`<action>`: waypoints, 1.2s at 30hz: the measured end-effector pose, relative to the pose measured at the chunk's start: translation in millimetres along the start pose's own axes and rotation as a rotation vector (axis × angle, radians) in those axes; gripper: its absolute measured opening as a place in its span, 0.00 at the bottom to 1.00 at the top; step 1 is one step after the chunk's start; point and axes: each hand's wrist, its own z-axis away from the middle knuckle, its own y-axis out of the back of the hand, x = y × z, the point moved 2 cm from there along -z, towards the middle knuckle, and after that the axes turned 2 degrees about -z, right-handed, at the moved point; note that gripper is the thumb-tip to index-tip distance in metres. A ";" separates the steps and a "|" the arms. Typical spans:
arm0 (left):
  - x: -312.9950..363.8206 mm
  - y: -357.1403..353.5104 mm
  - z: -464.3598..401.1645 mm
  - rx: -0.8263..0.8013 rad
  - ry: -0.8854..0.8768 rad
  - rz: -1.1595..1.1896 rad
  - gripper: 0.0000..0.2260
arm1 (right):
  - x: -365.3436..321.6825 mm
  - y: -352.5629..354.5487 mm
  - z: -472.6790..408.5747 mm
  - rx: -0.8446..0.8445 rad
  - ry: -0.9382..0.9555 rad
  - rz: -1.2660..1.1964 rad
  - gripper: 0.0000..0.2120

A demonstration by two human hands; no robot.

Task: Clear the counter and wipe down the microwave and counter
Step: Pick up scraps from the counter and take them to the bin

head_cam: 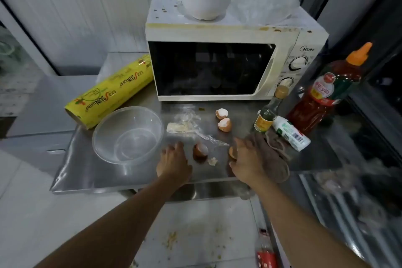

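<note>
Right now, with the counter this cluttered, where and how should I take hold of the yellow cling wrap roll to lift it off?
Grip the yellow cling wrap roll around its middle, probably with the left hand, coming from above. It lies on its side, slanting from beside the microwave to the counter's left edge, its top exposed. The clear plastic bowl sits close in front, so a front approach looks crowded.

— What do we see of the person at the worktop?
— Two arms only, bare from the lower frame edge up to the left hand [173,162] and the right hand [247,163].
— Anything worn?
— No sleeves, gloves, watch or bracelet show. The picture is too soft to tell whether a finger bears a ring.
</note>
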 end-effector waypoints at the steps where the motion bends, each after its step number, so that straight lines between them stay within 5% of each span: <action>1: 0.3 -1.1 -1.7 -0.002 0.008 -0.016 0.26 | 1.7 -1.4 -3.7 0.013 0.008 0.016 0.27; 12: 42.5 20.3 -15.2 0.259 -0.145 0.216 0.24 | 3.7 4.8 -20.6 0.113 0.088 -0.034 0.06; 21: 48.7 3.7 -38.4 0.181 -0.134 0.023 0.20 | 10.9 1.7 -32.2 0.074 0.086 -0.031 0.12; 27: 39.5 -2.2 -36.6 0.093 -0.095 -0.004 0.20 | 12.0 -12.2 -32.4 0.030 0.033 0.029 0.25; 36: 36.5 13.0 -44.5 0.138 -0.110 0.114 0.18 | 1.5 2.7 -49.1 0.190 0.085 -0.028 0.11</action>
